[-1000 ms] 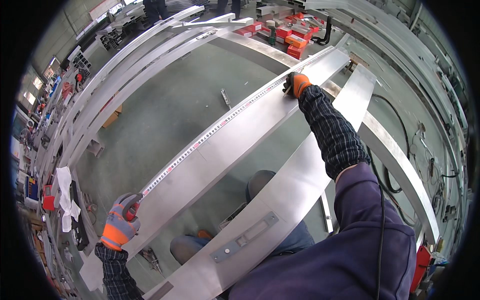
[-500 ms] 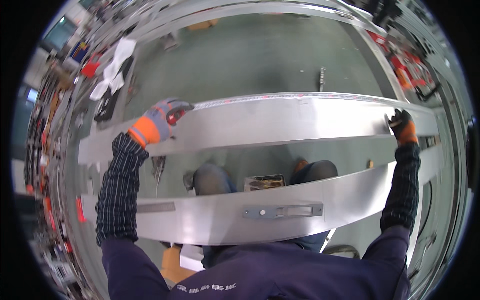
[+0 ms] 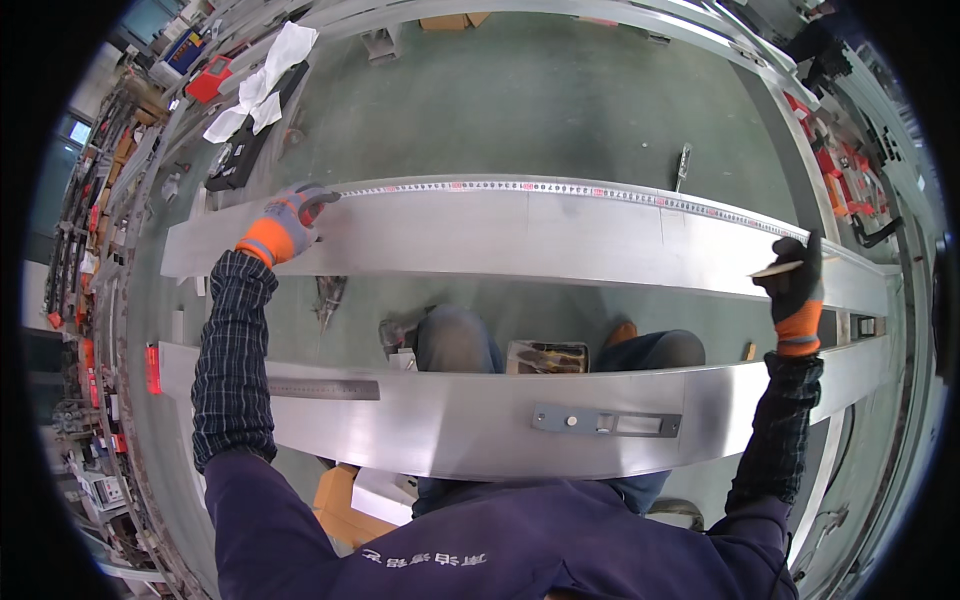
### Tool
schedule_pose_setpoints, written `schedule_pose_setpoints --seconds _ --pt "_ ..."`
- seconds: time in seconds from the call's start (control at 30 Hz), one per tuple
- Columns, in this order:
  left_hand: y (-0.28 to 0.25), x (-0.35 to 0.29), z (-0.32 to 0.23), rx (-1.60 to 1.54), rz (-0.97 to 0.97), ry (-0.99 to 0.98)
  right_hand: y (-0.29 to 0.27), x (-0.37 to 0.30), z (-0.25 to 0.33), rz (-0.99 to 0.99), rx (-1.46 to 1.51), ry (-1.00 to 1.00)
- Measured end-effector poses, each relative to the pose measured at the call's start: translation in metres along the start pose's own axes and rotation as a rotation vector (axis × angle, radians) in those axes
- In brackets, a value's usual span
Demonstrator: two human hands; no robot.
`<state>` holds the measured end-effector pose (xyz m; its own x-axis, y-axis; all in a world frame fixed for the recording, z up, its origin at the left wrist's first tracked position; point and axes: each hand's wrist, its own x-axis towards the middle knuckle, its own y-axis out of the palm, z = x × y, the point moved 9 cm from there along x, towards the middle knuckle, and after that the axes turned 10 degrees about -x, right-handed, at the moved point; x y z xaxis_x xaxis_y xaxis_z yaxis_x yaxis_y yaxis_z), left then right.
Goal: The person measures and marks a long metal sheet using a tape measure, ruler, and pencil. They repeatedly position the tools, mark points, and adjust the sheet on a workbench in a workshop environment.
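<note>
toward six o'clock, nearest: a near panel of bare metal, set crosswise. on it, toward eight, a dark flat strip; between four and five, a slotted plate, both laid flat, perhaps for easy reach. just beyond, toward half past four, an open box. farther, from nine to three, a long panel, with a tape blade along its far edge, likely placed so as to read marks against the metal. at three, a right hand pinched on a pale stick, one finger pointing toward the blade; cannot tell if touching. toward ten, well apart, a left hand closed around a red tape case, apparently to steady the blade. farthest, toward two, a slim tool on the floor.
</note>
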<state>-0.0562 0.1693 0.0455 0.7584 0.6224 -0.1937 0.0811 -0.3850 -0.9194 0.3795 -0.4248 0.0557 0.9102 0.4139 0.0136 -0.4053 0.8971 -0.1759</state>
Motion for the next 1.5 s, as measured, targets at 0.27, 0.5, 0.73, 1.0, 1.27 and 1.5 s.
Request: schedule_pose_setpoints --seconds 0.27,0.5,0.73,1.0,1.27,1.5 --pt "0.009 -0.012 0.044 0.071 -0.123 -0.071 0.240 -0.049 0.093 0.302 -0.549 -0.713" --pt "0.015 -0.012 0.026 0.136 -0.285 0.039 0.356 -0.079 0.064 0.462 -0.439 -0.524" --pt "0.007 -0.015 0.023 0.133 -0.219 -0.047 0.374 -0.080 0.061 0.423 -0.545 -0.588" --pt "0.011 -0.011 0.031 0.089 -0.222 -0.028 0.440 -0.095 0.074 0.549 -0.556 -0.668" --pt "0.012 -0.010 0.028 0.088 -0.094 -0.110 0.444 -0.094 0.059 0.476 -0.548 -0.702" --pt "0.015 -0.007 0.035 0.031 -0.181 -0.009 0.446 -0.104 0.062 0.431 -0.627 -0.781"
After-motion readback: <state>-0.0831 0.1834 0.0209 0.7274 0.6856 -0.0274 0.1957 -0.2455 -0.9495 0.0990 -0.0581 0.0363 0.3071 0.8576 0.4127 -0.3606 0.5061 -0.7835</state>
